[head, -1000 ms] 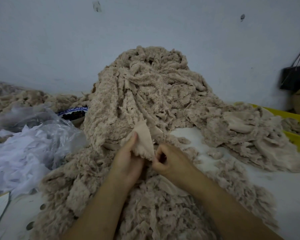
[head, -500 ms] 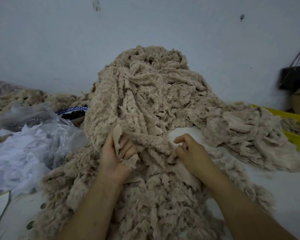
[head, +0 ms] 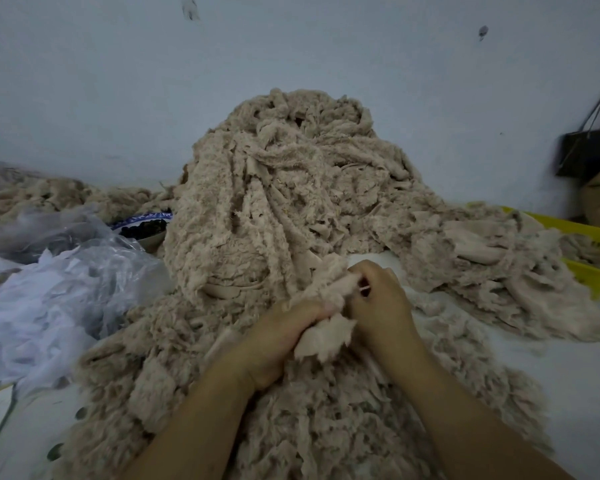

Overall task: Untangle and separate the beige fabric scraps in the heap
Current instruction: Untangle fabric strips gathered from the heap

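A tall heap of tangled beige fabric scraps (head: pixel 284 188) rises against the wall and spills toward me over the white table. At its foot, my left hand (head: pixel 278 341) grips a bunched beige scrap (head: pixel 326 336) whose frayed end sticks out below the fist. My right hand (head: pixel 378 299) sits right beside it, fingers curled, pinching the upper part of the same scrap. The two hands touch. More beige scraps (head: pixel 291 410) lie under my forearms.
A pile of white cloth and clear plastic (head: pixel 49 292) lies at the left. A blue-rimmed bowl (head: pixel 142 225) sits behind it. A yellow crate (head: pixel 589 244) with scraps stands at the right, a dark bag (head: pixel 586 150) hanging on the wall above it.
Both hands have come together at the foot of the heap. The left hand dropped lower and closed round a scrap; the right moved left and pinched the same piece.
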{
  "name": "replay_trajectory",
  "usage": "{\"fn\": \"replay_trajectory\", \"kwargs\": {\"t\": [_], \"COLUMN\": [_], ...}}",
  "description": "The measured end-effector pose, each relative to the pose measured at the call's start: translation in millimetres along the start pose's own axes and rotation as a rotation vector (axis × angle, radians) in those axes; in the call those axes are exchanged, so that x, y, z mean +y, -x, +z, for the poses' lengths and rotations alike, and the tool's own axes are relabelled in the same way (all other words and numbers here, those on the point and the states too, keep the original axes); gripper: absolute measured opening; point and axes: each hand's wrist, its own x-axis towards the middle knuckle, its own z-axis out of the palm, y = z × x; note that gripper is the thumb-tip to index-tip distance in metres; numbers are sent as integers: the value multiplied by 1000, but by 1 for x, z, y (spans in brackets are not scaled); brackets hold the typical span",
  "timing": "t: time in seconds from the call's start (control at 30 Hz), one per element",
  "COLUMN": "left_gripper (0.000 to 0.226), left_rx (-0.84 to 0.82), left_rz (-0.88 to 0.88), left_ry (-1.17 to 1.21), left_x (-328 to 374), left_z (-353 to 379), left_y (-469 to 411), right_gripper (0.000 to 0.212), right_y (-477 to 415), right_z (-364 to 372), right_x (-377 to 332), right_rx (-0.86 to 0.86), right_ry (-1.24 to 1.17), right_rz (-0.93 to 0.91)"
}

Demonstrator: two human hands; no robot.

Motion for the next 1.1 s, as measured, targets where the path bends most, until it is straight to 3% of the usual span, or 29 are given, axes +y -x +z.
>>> {"fn": "replay_trajectory", "kwargs": {"t": [0.1,0.17,0.23,0.3,0.37,0.4,0.53,0.6,0.67,0.73,0.83,0.93,1.0,1.1], "left_gripper": [26,33,41,35,32,31,29,42,56,59,42,30,25,28], "left_rx": [440,538,374,126,-4,-51,-113,-183,-242,-246,-68,365,638,779], "left_rz": [78,67,82,115,143,139,121,109,100,127,89,-16,-10,41], "left_ry": [28,138,333,592,709,712,547,512,501,456,368,166,81,182], "left_x": [2,3,6,6,7,6,7,6,5,5,6,0,-3,-2], "left_z": [-9,-18,-21,-23,-24,-24,-18,-15,-16,-19,-20,-22,-23,-21], "left_y": [-10,-12,-9,-9,-7,-6,0,1,1,1,-2,-11,-20,-26], "right_gripper": [17,19,19,17,6,8,48,42,17,14,18,25,28,36], "right_y": [0,1,0,1,2,3,4,4,2,0,-2,-2,-3,-6], "right_z": [-5,-9,-11,-9,-5,-2,10,15,14,9,-2,-12,-16,-19], "right_x": [-1,-2,-4,-3,-4,-3,5,10,12,13,11,4,0,-4], "right_rx": [123,152,149,99,-1,-73,-283,-298,-213,-96,42,153,156,95], "right_ry": [-137,-149,-170,-183,-178,-155,94,174,247,227,-37,-414,-612,-856], "right_rz": [74,87,93,57,15,2,-111,-98,-44,20,115,300,451,546]}}
